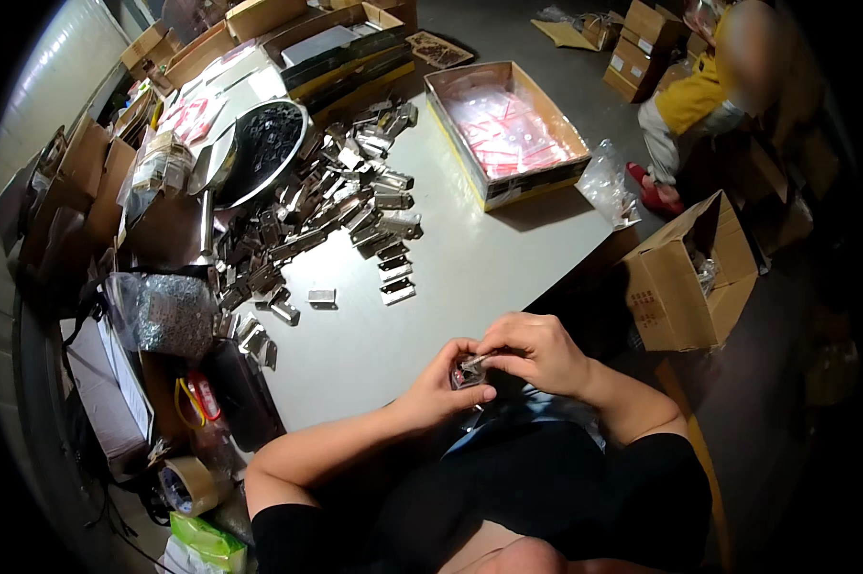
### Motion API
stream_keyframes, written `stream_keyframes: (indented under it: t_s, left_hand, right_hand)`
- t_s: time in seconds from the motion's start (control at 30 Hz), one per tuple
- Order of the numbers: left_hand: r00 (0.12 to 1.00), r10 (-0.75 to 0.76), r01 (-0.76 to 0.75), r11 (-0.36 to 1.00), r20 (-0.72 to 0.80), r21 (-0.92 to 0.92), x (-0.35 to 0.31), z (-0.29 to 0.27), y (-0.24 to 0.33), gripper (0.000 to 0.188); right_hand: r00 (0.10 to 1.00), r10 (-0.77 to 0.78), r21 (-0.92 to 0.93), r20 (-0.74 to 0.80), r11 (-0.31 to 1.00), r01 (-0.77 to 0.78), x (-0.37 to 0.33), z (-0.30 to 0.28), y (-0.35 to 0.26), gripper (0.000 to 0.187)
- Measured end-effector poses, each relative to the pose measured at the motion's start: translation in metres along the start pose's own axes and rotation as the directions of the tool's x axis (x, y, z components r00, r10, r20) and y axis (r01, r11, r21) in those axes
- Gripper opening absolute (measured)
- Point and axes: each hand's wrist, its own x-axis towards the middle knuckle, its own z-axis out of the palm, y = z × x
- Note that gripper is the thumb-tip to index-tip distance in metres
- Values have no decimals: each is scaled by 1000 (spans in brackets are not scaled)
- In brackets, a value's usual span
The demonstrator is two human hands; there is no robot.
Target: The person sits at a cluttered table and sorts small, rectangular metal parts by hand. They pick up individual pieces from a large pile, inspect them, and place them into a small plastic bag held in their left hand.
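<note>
Close to my body, at the table's near edge, both hands meet around a small shiny metal part (468,373) with a dark and reddish patch. Its exact kind is too small to tell, and fingers cover much of it. My left hand (439,385) is closed round it from the left. From the right, my right hand (538,352) pinches at its upper end with thumb and fingers. Beyond them on the grey table (355,359) lies one loose metal bracket (322,298). A short row of similar brackets (395,273) leads back to a big heap of metal brackets (331,196).
A round tub of black parts (267,143) stands behind the heap. An open carton of clear, red-striped bags (508,124) sits at the far right. Bubble wrap (173,314) and a tape roll (190,486) lie left. Another person (689,100) sits beyond an open floor box (675,287).
</note>
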Motion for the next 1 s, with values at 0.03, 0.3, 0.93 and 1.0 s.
stream_keyframes:
  t_s: [0.03, 0.3, 0.93, 1.0]
  left_hand:
    - [999, -25, 25, 999, -21, -22, -3, 3, 3, 53]
    - [999, 6, -14, 965, 33, 262, -5, 5, 7, 56]
    - [988, 18, 21, 968, 155, -250, 7, 22, 20, 80]
    - [983, 117, -91, 979, 139, -181, 14, 26, 17, 86]
  right_hand:
    - [994, 96, 91, 59, 991, -102, -2, 1, -6, 16]
    - [984, 52, -27, 171, 998, -48, 4, -5, -5, 16]
    - [961, -171, 132, 218, 981, 145, 2, -27, -7, 17]
    - [959, -171, 72, 225, 985, 159, 2, -31, -5, 15]
